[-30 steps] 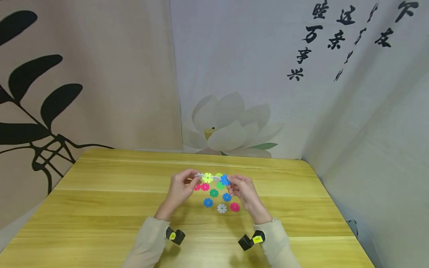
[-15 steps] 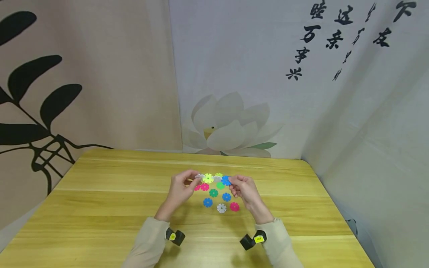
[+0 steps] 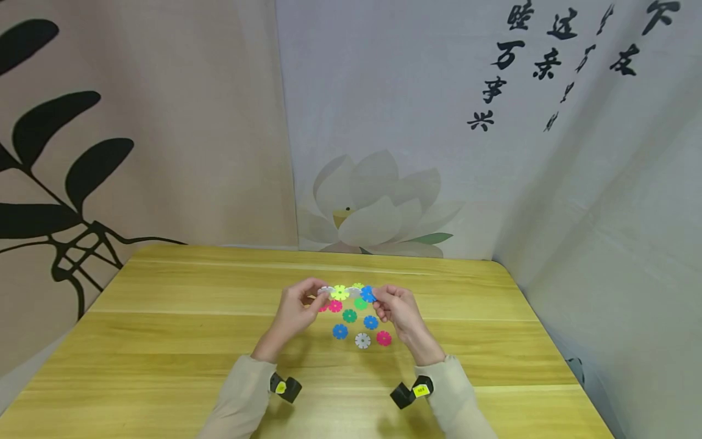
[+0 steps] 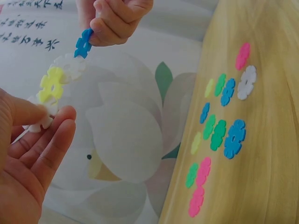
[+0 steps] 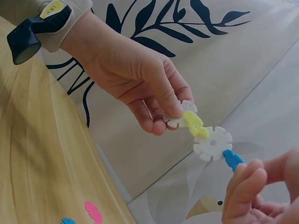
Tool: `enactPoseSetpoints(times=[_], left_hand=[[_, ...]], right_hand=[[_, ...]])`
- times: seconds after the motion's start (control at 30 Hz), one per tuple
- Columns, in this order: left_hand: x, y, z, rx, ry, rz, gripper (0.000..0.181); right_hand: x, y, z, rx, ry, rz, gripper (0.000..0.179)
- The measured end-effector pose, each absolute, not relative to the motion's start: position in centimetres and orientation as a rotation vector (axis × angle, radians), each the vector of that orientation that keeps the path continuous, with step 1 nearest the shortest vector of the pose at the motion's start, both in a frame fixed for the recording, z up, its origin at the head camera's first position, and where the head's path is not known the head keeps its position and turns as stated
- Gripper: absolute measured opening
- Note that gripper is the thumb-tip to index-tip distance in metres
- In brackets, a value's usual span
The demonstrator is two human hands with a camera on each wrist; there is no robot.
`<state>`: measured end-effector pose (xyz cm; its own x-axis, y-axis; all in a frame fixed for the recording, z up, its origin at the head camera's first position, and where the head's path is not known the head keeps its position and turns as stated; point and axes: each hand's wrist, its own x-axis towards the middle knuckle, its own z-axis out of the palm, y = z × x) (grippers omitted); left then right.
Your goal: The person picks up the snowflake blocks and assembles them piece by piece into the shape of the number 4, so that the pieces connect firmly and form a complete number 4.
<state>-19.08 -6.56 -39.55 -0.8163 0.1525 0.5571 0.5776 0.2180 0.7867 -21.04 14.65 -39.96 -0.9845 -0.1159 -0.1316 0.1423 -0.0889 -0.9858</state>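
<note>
A short chain of slotted snowflake discs hangs in the air between my two hands. At one end, my left hand (image 3: 293,308) pinches a white disc (image 5: 188,106) between thumb and fingers. A yellow disc (image 4: 56,74) is slotted into it, followed by a second white disc (image 5: 203,148). The blue disc (image 3: 368,294) forms the other end, joined edge-on to that white one. My right hand (image 3: 403,314) pinches the blue disc by its outer edge, its other fingers curled. Fingers partly hide both end discs.
Loose discs lie on the wooden table (image 3: 192,341) below and beyond the hands: several colours, among them a pink disc (image 3: 384,338), a white disc (image 3: 362,343), a blue disc (image 3: 340,331) and a dark green disc (image 4: 217,142). A printed curtain (image 3: 219,152) stands behind the table.
The right hand and the blue disc shift slightly right, then back left. The left hand stays nearly still, and the chain remains joined throughout.
</note>
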Motion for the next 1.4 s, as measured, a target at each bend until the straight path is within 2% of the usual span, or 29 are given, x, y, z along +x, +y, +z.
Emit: enactPoseSetpoints(times=[0.23, 0.47, 0.7, 0.9, 1.2, 1.4], left_hand=[[-19.3, -6.4, -40.0, -0.691, -2.144, -1.776, 0.010], [-20.7, -5.6, -42.4, -0.466, -1.960, -2.167, 0.015], [-20.6, -4.0, -42.7, -0.133, -1.620, -2.635, 0.035], [-20.5, -3.3, -43.0, -0.082, -1.545, -2.671, 0.045], [-20.8, -2.7, -43.8, -0.108, -1.591, -2.504, 0.037], [-20.9, -2.5, -43.9, -0.083, -1.545, -2.473, 0.016]], right_hand=[[-21.2, 14.5, -40.1, 0.074, 1.999, -2.218, 0.018], [-21.2, 14.1, -40.4, 0.093, 1.945, -2.285, 0.023], [-21.2, 13.5, -40.3, 0.121, 1.921, -2.345, 0.022], [-21.1, 13.2, -40.1, 0.124, 1.878, -2.381, 0.023], [-20.6, 12.6, -39.7, 0.092, 1.852, -2.390, 0.022], [-20.3, 12.2, -39.5, 0.076, 1.855, -2.375, 0.022]])
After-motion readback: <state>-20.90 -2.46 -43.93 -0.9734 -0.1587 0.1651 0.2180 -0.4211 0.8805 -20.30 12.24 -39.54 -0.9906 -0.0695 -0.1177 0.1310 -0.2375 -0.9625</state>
